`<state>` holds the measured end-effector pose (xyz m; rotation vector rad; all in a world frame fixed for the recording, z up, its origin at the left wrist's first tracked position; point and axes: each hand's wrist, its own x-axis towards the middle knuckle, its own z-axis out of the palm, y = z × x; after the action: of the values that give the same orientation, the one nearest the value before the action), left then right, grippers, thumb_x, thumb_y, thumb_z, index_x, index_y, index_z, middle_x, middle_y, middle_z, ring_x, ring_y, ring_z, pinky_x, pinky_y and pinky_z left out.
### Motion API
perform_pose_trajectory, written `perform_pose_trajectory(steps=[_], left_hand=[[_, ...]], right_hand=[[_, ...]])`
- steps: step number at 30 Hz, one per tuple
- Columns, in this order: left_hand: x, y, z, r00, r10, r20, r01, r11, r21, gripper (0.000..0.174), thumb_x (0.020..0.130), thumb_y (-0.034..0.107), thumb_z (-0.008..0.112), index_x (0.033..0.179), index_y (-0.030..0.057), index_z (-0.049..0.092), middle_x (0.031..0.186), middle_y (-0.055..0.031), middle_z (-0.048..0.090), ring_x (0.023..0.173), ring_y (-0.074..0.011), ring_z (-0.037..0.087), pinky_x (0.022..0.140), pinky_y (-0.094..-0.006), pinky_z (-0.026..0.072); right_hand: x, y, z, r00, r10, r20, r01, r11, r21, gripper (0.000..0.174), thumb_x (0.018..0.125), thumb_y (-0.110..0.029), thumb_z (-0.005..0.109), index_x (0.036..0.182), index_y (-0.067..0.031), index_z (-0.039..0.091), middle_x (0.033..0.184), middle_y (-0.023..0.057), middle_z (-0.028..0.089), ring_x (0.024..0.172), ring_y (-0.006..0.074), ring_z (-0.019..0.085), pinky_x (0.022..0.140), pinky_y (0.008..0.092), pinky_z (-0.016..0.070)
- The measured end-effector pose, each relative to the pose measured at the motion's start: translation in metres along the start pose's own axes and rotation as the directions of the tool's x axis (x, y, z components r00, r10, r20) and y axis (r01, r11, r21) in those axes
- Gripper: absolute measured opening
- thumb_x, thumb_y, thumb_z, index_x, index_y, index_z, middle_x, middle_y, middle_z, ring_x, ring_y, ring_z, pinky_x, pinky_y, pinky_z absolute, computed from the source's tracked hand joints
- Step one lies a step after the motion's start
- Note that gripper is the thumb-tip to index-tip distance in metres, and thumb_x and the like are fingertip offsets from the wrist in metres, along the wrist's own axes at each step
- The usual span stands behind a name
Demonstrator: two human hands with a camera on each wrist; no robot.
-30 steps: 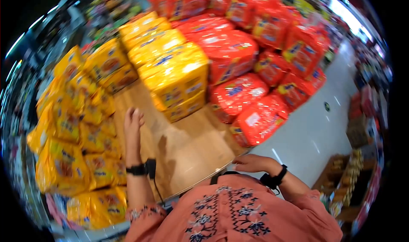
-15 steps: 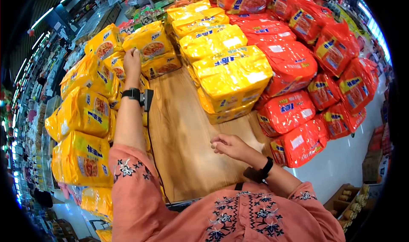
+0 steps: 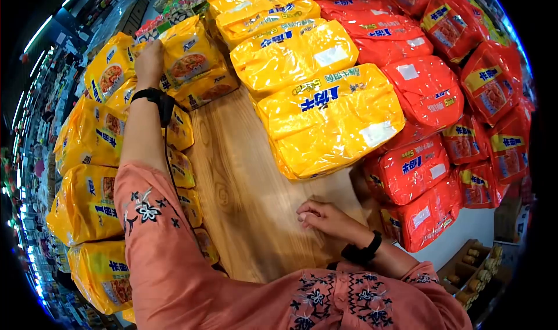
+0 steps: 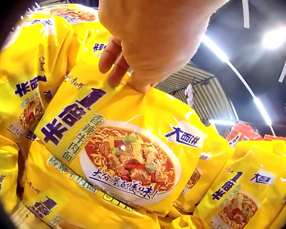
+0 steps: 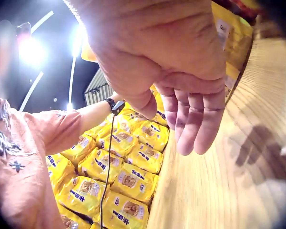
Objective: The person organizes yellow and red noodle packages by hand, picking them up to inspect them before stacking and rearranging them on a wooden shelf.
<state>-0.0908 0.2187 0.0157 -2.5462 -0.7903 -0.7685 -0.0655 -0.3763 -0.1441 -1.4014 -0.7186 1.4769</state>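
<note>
At the far left end of the wooden tabletop, my left hand (image 3: 149,63) is at the upper left edge of a yellow noodle pack (image 3: 187,52), which lies on another yellow pack. In the left wrist view, the left hand (image 4: 155,45) pinches the top of the wrapper of a yellow pack (image 4: 131,160) with a noodle bowl printed on it. My right hand (image 3: 331,219) hovers above the bare wood (image 3: 250,213), empty. The right wrist view shows the right hand's fingers (image 5: 193,119) loosely bent, holding nothing, with a shadow on the wood.
Stacked yellow packs (image 3: 90,202) line the left side. More yellow packs (image 3: 331,118) stand in a row at centre, beside piled red packs (image 3: 415,167). A shelf with small jars (image 3: 476,272) is at lower right. A cable hangs from the left wrist.
My left hand has moved forward, then onto the top of the yellow pack. My right hand has come from the table's near edge to over the wood. The head view has shifted closer.
</note>
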Motion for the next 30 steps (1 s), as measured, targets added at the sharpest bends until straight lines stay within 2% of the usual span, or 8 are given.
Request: perform_pose_trajectory(steps=[5,8,13,16,21,24,30], left_hand=[[-0.007,0.009,-0.01,0.99,0.027,-0.135,-0.033,0.999,-0.039,0.016,0.102,0.025,0.048,0.1,0.0111,0.056,0.102,-0.0111,0.062,0.093,-0.0395,0.062,0.072,-0.0511,0.0505],[-0.01,0.021,-0.026,0.979,-0.008,-0.203,0.0,0.999,-0.041,0.016,0.101,0.026,0.051,0.1,0.0129,0.058,0.102,-0.0091,0.063,0.091,-0.0384,0.063,0.071,-0.0501,0.0509],[-0.032,0.049,-0.086,0.963,-0.043,-0.264,0.04,0.999,-0.02,0.013,0.099,0.026,0.057,0.104,0.0153,0.064,0.103,-0.0066,0.065,0.089,-0.0358,0.064,0.07,-0.0462,0.0528],[-0.072,0.071,-0.126,0.969,-0.062,-0.237,0.042,0.995,-0.086,0.014,0.099,0.026,0.058,0.105,0.0144,0.065,0.102,-0.0065,0.066,0.089,-0.035,0.064,0.071,-0.0444,0.0533],[-0.156,0.11,-0.173,0.979,-0.101,-0.18,0.092,0.994,-0.054,0.012,0.098,0.022,0.06,0.103,0.0114,0.064,0.099,-0.0096,0.066,0.089,-0.0348,0.065,0.072,-0.0432,0.0529],[-0.21,0.138,-0.199,0.984,-0.146,-0.105,0.131,0.982,-0.138,0.011,0.098,0.02,0.06,0.101,0.0098,0.064,0.098,-0.011,0.065,0.089,-0.0356,0.064,0.073,-0.0431,0.0528],[-0.304,0.195,-0.228,0.988,-0.152,0.012,0.149,0.947,-0.285,0.005,0.094,0.011,0.064,0.097,0.0073,0.064,0.095,-0.0141,0.063,0.084,-0.0377,0.064,0.07,-0.0423,0.0538]], right_hand=[[0.004,0.011,0.001,1.0,0.027,0.008,-0.028,1.0,0.013,0.027,0.104,-0.02,0.056,0.121,-0.0007,0.059,0.105,0.0066,0.066,0.091,0.013,0.065,0.084,0.0284,0.0531],[0.0,0.004,0.003,0.998,-0.041,-0.042,0.044,0.997,0.067,0.021,0.102,-0.018,0.057,0.114,-0.0004,0.061,0.092,0.003,0.065,0.082,0.0105,0.064,0.075,0.0269,0.053],[0.003,0.006,0.002,0.999,-0.043,-0.03,0.046,0.99,0.134,0.023,0.102,-0.018,0.056,0.112,0.0017,0.061,0.092,0.0035,0.065,0.082,0.0115,0.064,0.075,0.0281,0.0539],[-0.003,0.0,0.004,0.998,-0.07,-0.002,0.069,0.991,0.119,0.022,0.101,-0.021,0.056,0.109,-0.0003,0.061,0.093,0.0022,0.065,0.081,0.0111,0.063,0.072,0.0277,0.0535],[-0.022,-0.005,0.009,0.999,-0.041,-0.029,0.042,0.997,0.06,0.024,0.101,-0.026,0.058,0.106,-0.0031,0.063,0.092,0.0024,0.066,0.08,0.0116,0.065,0.069,0.027,0.0524],[-0.033,0.0,-0.001,0.999,-0.011,0.034,0.011,1.0,0.0,0.026,0.103,-0.023,0.054,0.118,-0.0031,0.06,0.104,0.0057,0.068,0.089,0.0134,0.066,0.08,0.0283,0.0551],[-0.049,0.013,-0.01,1.0,-0.01,-0.016,0.01,0.999,-0.048,0.03,0.103,-0.029,0.053,0.121,-0.0047,0.059,0.108,0.0065,0.067,0.089,0.0134,0.066,0.078,0.0288,0.0556]])
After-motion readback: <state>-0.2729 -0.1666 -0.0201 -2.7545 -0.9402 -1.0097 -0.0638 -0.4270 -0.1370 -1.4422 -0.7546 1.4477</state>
